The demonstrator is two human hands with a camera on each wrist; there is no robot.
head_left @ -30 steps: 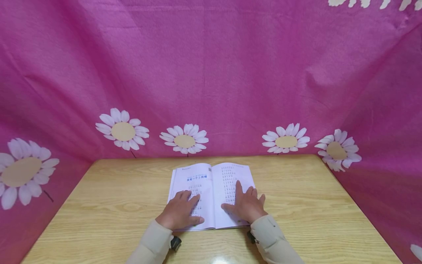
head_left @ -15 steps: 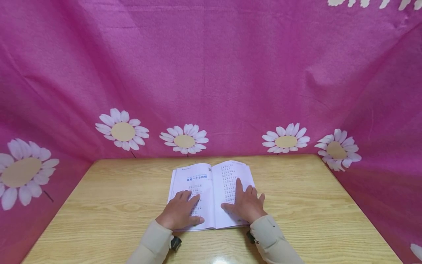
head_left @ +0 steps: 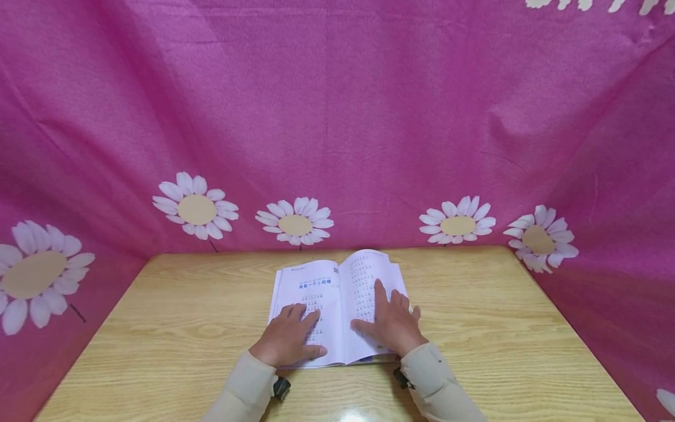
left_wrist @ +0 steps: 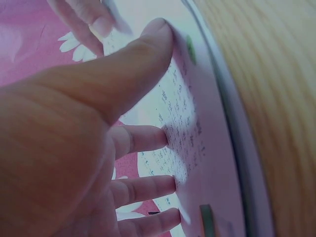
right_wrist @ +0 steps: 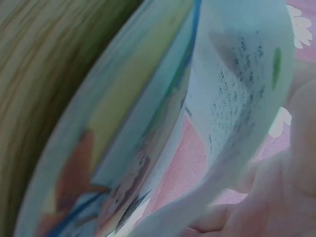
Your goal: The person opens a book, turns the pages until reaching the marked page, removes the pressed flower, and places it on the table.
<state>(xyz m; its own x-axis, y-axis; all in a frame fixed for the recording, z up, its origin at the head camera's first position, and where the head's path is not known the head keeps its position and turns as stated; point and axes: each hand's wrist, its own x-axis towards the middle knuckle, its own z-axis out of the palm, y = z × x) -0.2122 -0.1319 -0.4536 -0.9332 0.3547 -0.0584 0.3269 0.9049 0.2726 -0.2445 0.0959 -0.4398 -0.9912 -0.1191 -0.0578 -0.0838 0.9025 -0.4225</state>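
Note:
An open book (head_left: pixel 321 328) lies on the table, showing printed text on both pages. My left hand (head_left: pixel 287 340) rests on the left page with fingers spread; in the left wrist view its thumb (left_wrist: pixel 143 54) and fingertips (left_wrist: pixel 163 138) touch the paper. My right hand (head_left: pixel 395 325) lies spread over the right page (head_left: pixel 364 281), index finger pointing away and thumb toward the spine. That page bows up off the ones below. In the right wrist view the raised page (right_wrist: pixel 237 89) curves beside my hand (right_wrist: pixel 266 197), over a coloured picture page (right_wrist: pixel 123 133).
The wooden table (head_left: pixel 200 305) spreads around the book. A magenta cloth (head_left: pixel 337 129) with white daisies hangs behind and at both sides. Dark wrist devices (head_left: pixel 281 388) sit below both beige sleeves (head_left: pixel 239 387).
The right page has risen and bowed upward, its far edge higher and the picture page showing beneath. My right hand has shifted slightly forward and left. My left hand has stayed put.

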